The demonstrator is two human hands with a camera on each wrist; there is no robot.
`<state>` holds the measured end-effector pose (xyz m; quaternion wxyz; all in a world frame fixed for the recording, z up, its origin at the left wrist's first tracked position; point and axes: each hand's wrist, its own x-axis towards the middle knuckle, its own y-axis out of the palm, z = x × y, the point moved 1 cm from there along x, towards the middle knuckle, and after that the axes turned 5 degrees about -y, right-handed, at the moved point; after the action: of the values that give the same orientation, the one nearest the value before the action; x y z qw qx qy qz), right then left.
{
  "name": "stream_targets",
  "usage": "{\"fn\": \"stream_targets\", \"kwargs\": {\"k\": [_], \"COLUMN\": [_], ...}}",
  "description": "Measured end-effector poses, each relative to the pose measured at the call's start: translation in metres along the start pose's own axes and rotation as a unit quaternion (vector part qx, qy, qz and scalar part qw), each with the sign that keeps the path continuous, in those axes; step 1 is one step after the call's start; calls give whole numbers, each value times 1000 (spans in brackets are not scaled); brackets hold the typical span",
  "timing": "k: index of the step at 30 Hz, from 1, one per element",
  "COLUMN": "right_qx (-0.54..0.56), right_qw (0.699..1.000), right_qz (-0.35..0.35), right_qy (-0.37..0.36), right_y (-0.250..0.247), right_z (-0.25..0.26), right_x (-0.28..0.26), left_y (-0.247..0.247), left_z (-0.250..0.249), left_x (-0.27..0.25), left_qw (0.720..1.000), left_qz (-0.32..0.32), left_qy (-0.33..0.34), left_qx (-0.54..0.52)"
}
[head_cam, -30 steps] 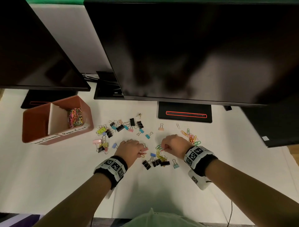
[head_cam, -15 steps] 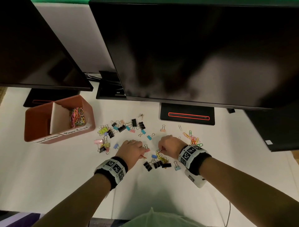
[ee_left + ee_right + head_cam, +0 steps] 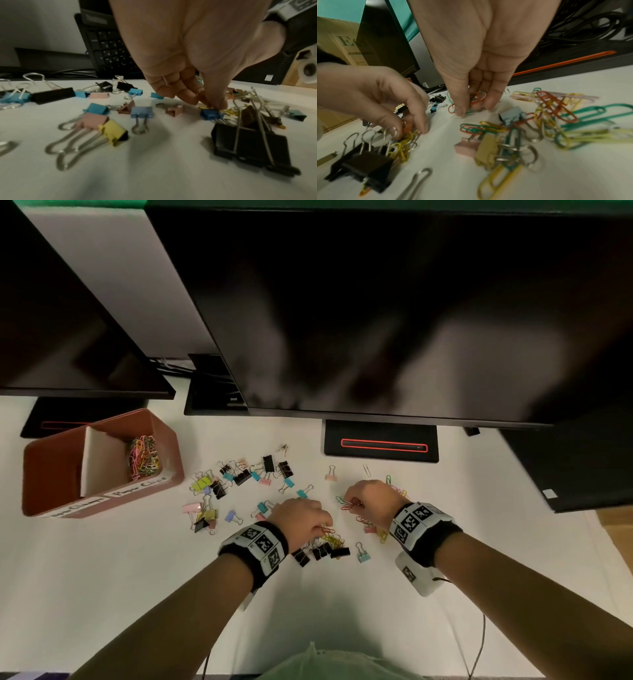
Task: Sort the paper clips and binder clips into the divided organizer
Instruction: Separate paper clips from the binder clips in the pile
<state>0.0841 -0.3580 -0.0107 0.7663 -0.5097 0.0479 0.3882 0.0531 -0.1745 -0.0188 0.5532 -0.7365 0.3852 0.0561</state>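
Observation:
Coloured binder clips (image 3: 239,474) and paper clips (image 3: 397,489) lie scattered on the white desk. My left hand (image 3: 303,520) pinches an orange paper clip (image 3: 406,127) over a tangle of yellow paper clips (image 3: 332,541) and black binder clips (image 3: 322,553). My right hand (image 3: 368,501) grips a small bunch of red and green paper clips (image 3: 475,100) against the desk. The brown divided organizer (image 3: 164,440) sits at the left; its right compartment holds paper clips (image 3: 142,455), its left compartment looks bare.
Large dark monitors (image 3: 376,313) overhang the back of the desk, with a monitor base (image 3: 382,441) just behind the clips. A black keyboard (image 3: 106,44) stands behind the pile. A cable (image 3: 479,642) trails near the front edge.
My right hand has gathered more paper clips and shifted slightly right. My left hand has moved right onto the yellow paper clip tangle and pinched a clip.

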Motion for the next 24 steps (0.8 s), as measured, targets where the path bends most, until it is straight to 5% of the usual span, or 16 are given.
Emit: {"fn": "stream_targets", "kwargs": {"k": [24], "right_qx": [-23], "right_qw": [1000], "right_qz": [0], "right_qy": [-14], "right_y": [0], "right_z": [-3], "right_x": [-7], "left_y": [4], "left_z": [-2], "left_x": [13], "left_qw": [995], "left_qz": [19], "left_qy": [-93], "left_qx": [21]}}
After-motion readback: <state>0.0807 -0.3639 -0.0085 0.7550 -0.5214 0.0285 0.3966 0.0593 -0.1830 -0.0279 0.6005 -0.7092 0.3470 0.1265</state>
